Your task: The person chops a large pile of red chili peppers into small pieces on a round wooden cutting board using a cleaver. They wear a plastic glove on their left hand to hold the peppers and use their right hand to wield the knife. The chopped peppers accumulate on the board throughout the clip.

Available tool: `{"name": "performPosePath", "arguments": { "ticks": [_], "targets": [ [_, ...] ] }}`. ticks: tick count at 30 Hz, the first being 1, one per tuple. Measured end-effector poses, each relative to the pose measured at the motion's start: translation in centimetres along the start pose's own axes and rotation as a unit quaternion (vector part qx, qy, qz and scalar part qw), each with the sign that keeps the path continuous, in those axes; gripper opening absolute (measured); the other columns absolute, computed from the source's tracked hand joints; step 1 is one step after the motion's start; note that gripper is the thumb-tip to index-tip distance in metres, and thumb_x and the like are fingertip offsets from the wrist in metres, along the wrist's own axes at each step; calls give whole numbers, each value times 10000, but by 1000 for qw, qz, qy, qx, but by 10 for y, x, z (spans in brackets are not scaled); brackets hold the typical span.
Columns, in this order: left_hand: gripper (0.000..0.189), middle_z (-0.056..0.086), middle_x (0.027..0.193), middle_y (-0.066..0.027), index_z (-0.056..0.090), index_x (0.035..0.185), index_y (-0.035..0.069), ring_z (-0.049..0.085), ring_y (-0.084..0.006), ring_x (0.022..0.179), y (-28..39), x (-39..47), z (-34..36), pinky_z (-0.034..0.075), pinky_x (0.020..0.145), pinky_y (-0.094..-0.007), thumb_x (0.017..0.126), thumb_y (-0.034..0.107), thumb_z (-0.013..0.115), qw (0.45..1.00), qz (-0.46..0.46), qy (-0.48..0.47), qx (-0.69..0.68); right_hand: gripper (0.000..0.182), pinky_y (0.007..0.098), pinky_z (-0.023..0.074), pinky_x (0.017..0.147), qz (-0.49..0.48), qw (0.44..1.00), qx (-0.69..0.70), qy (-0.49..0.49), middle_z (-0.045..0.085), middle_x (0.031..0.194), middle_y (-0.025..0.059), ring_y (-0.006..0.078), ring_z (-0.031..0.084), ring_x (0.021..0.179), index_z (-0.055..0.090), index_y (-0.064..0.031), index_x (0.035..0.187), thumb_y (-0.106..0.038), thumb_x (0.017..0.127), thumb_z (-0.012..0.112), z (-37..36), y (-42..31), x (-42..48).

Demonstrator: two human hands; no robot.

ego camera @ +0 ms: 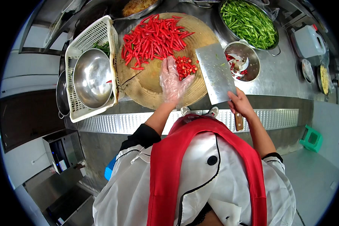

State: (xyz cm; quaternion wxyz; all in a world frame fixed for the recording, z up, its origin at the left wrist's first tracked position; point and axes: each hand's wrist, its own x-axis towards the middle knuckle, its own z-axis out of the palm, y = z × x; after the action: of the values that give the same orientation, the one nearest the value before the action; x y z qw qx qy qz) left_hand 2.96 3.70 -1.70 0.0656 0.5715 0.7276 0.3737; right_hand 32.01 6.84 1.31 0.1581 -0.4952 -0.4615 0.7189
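My left hand (173, 80), in a clear plastic glove, rests with its fingertips at the near edge of the red chili pile. Its thumb is spread out beside a small heap of chopped chilies (185, 67). My bare right hand (240, 103) grips a Chinese cleaver (216, 73) by its wooden handle. The broad blade lies flat-side up over the right edge of the round wooden chopping block (147, 93), with green specks on it. Whole red chilies (158, 36) cover the block's far left part.
A white plastic basket (113, 31) with a steel bowl (91, 77) stands left of the block. On the right are a steel pot (255, 67) holding scraps and a basin of cut green vegetables (248, 24). A green stool (311, 139) stands on the floor at right.
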Motion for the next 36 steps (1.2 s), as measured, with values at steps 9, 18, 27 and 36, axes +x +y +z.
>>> {"name": "performPosePath", "arguments": {
  "ticks": [9,18,27,36],
  "targets": [
    [1051,353,1445,-274,308,1499,20,402,-438,1298,11,6,14,345,1096,-477,692,435,839,998,-14,41,-47,213,263,371,378,35,996,-53,-61,474,575,4,104,440,386,481,-71,1181,-227,1036,488,17,-5,15],
    [679,455,1377,-168,548,1340,26,493,-330,1233,20,9,21,398,1066,-390,761,258,815,992,-54,97,-56,219,283,388,370,15,986,-81,-142,480,575,20,110,461,397,463,-16,1152,-199,1033,481,54,-14,24],
    [417,530,1315,-162,650,1212,33,531,-324,1205,28,9,31,417,1043,-403,826,163,735,982,-69,142,-108,216,288,393,367,0,984,-78,-158,488,560,25,121,459,361,476,-10,1156,-186,1030,473,47,-15,14],
    [357,595,1224,-105,682,1136,67,571,-259,1166,95,33,36,446,1037,-353,786,58,756,978,0,150,-142,257,257,374,354,-39,993,-10,-111,517,607,24,95,447,374,469,-35,1234,-190,1029,487,13,-24,-20]
  ]
}}
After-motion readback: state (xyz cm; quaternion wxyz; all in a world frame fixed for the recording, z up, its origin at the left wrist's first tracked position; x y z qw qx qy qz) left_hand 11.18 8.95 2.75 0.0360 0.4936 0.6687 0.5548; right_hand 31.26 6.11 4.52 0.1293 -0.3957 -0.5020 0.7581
